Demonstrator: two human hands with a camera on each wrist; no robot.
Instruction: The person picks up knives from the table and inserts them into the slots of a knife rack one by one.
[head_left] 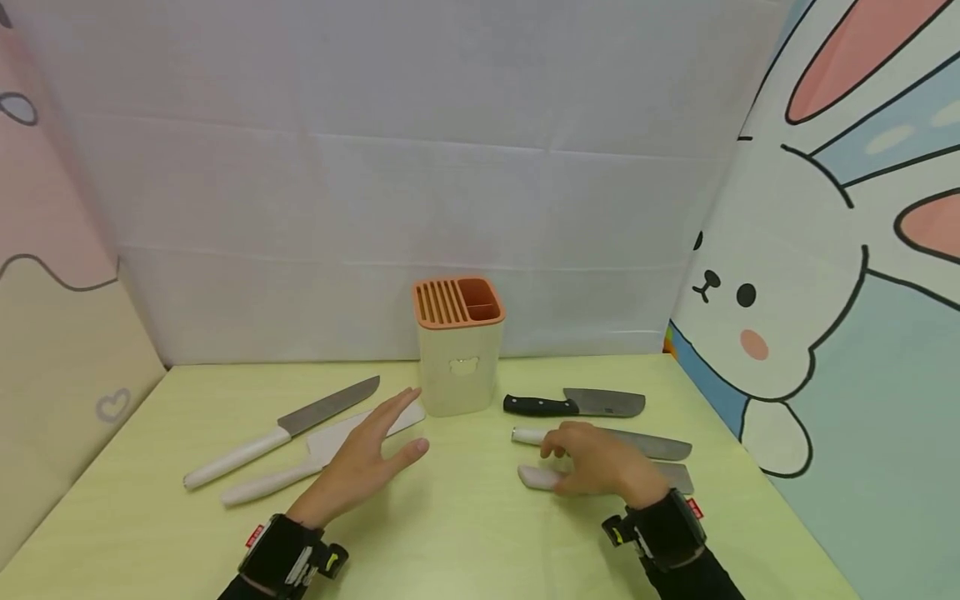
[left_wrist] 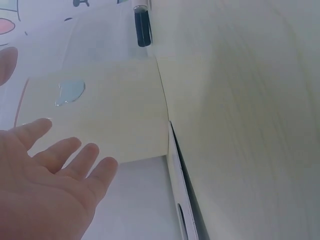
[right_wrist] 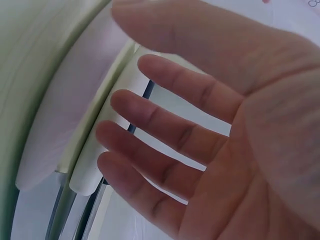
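Note:
My left hand hovers with spread fingers over the blade of an all-white knife, holding nothing. Beyond that knife lies a white-handled knife with a grey blade. On the right side, my right hand reaches over two white-handled knives with loosely bent fingers. Its thumb is right by the handle of the nearest knife, and its fingertips are near the handle of the middle knife. In the right wrist view both handles show beside the spaced fingers. A black-handled knife lies farther back.
A cream knife holder with an orange slotted top stands at the table's back middle. Behind it hangs a white cloth. A panel with a cartoon rabbit borders the right; a pink and cream panel borders the left.

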